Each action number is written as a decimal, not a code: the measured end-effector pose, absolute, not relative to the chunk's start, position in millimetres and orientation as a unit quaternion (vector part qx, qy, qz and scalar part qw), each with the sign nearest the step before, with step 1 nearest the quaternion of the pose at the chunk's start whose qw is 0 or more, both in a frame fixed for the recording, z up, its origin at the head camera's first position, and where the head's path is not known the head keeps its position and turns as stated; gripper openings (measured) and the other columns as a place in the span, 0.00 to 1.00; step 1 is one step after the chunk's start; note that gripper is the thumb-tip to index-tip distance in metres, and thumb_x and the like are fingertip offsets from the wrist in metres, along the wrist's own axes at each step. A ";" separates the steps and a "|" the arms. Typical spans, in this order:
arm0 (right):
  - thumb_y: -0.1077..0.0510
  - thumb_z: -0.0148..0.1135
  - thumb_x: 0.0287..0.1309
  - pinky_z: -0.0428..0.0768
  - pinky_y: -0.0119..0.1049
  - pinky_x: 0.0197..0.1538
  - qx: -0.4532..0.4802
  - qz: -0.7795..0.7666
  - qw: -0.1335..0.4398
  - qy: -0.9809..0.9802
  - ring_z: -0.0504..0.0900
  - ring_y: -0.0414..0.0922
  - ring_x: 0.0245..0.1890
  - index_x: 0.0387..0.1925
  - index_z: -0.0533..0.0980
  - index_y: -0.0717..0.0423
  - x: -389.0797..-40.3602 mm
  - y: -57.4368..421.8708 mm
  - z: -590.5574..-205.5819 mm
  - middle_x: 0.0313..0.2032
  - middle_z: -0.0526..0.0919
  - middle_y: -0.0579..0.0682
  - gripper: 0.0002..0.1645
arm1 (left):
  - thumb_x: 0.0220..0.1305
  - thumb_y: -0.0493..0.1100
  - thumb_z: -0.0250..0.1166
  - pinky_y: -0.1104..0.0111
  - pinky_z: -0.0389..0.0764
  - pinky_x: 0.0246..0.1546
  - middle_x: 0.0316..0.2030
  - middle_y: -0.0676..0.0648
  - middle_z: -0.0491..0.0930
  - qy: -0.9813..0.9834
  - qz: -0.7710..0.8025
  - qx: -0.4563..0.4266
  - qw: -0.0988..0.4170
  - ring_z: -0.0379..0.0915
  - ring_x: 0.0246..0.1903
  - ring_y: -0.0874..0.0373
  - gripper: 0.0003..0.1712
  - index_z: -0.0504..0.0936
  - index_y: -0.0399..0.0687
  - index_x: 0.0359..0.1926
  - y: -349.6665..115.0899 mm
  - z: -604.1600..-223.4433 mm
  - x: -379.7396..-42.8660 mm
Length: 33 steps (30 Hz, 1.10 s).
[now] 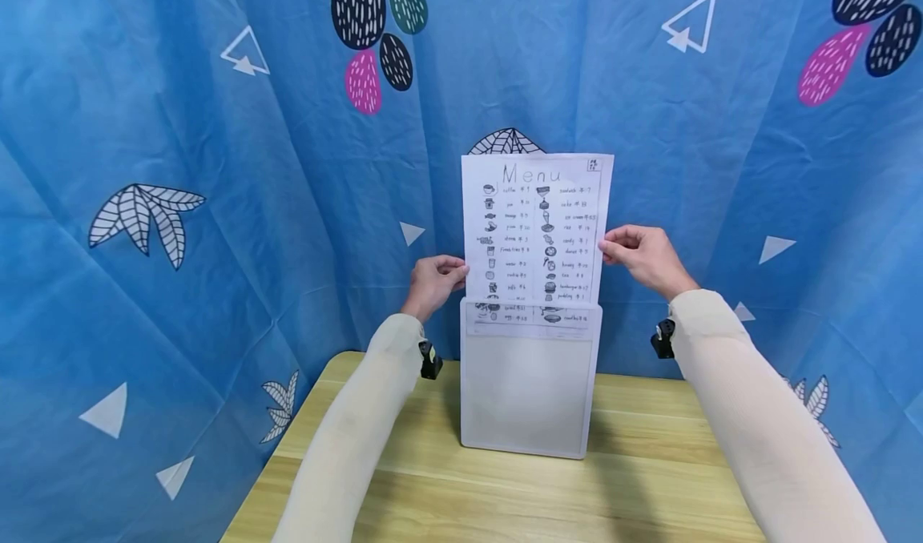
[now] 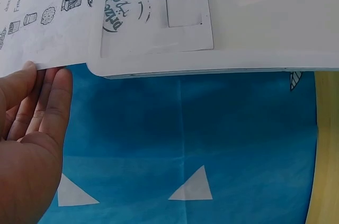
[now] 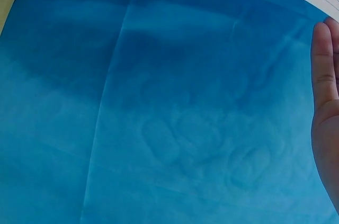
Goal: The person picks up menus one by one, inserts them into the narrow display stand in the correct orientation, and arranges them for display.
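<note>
A paper menu point(image 1: 534, 231), with handwritten items and small drawings, stands upright in the head view. Its lower end sits inside a white-rimmed display holder point(image 1: 528, 399) with a clear front, where the last lines show through. My left hand point(image 1: 435, 283) pinches the sheet's left edge just above the holder's top, thumb on one face and fingers on the other. Higher up on the opposite edge, my right hand point(image 1: 645, 256) pinches the paper between thumb and fingers. From the left wrist, another drawing point(image 2: 124, 7) shows through the holder's wall beside the menu.
The holder stands on a light wooden table point(image 1: 404, 479), its shadow falling to the right. Behind and around the table hangs a blue patterned curtain point(image 1: 288, 166), close behind the sheet. Small black cameras are strapped to both wrists.
</note>
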State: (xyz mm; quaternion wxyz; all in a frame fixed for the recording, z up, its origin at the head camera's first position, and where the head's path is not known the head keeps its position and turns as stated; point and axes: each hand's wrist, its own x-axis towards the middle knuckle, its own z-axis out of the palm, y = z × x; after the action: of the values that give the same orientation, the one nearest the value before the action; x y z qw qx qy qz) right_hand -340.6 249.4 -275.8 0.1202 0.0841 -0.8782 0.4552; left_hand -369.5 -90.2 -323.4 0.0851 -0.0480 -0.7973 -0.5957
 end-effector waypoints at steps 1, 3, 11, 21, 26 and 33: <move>0.48 0.60 0.69 0.71 0.57 0.62 0.084 0.454 0.121 -0.879 0.81 0.60 0.48 0.50 0.78 0.64 -340.7 249.1 -276.1 0.46 0.83 0.62 0.22 | 0.68 0.39 0.66 0.62 0.84 0.49 0.41 0.42 0.85 -0.797 -0.596 -0.048 0.084 0.84 0.42 0.51 0.10 0.86 0.39 0.46 -90.7 -323.8 -369.5; 0.48 0.60 0.70 0.72 0.57 0.61 0.086 0.451 0.122 -0.880 0.81 0.60 0.48 0.50 0.78 0.64 -341.0 248.5 -276.8 0.45 0.83 0.62 0.22 | 0.68 0.39 0.66 0.63 0.84 0.48 0.40 0.42 0.85 -0.795 -0.599 -0.049 0.081 0.84 0.42 0.51 0.10 0.86 0.39 0.46 -91.4 -324.5 -369.6; 0.48 0.59 0.70 0.74 0.55 0.58 0.093 0.444 0.127 -0.882 0.83 0.56 0.45 0.49 0.79 0.64 -340.7 251.1 -279.5 0.44 0.84 0.61 0.21 | 0.68 0.40 0.66 0.64 0.84 0.47 0.41 0.43 0.85 -0.793 -0.598 -0.060 0.098 0.84 0.42 0.52 0.10 0.86 0.39 0.46 -90.9 -308.3 -372.0; 0.49 0.60 0.70 0.73 0.57 0.60 0.092 0.445 0.118 -0.883 0.82 0.55 0.45 0.49 0.79 0.64 -340.7 248.0 -277.1 0.44 0.84 0.60 0.21 | 0.66 0.39 0.68 0.67 0.85 0.45 0.42 0.42 0.85 -0.801 -0.572 -0.082 0.158 0.84 0.42 0.52 0.11 0.86 0.39 0.47 -88.9 -250.0 -375.5; 0.46 0.61 0.68 0.73 0.58 0.62 0.094 0.448 0.113 -0.882 0.83 0.55 0.44 0.50 0.79 0.63 -340.4 247.0 -266.9 0.45 0.84 0.60 0.23 | 0.67 0.39 0.67 0.65 0.85 0.46 0.42 0.42 0.85 -0.810 -0.558 -0.076 0.164 0.84 0.42 0.51 0.10 0.86 0.39 0.46 -88.9 -242.4 -373.4; 0.46 0.59 0.70 0.77 0.51 0.59 0.098 0.443 0.156 -0.878 0.84 0.48 0.41 0.49 0.80 0.62 -341.5 246.8 -246.1 0.45 0.85 0.60 0.23 | 0.67 0.39 0.67 0.65 0.85 0.46 0.42 0.42 0.85 -0.811 -0.560 -0.068 0.157 0.85 0.42 0.51 0.10 0.87 0.39 0.46 -88.4 -249.5 -372.2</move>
State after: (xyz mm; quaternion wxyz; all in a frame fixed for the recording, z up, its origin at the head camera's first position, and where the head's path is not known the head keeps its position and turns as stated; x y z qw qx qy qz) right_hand -341.5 246.8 -246.1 0.1556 0.0982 -0.8777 0.4425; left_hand -372.2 -88.4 -249.5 0.1568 -0.0676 -0.8110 -0.5596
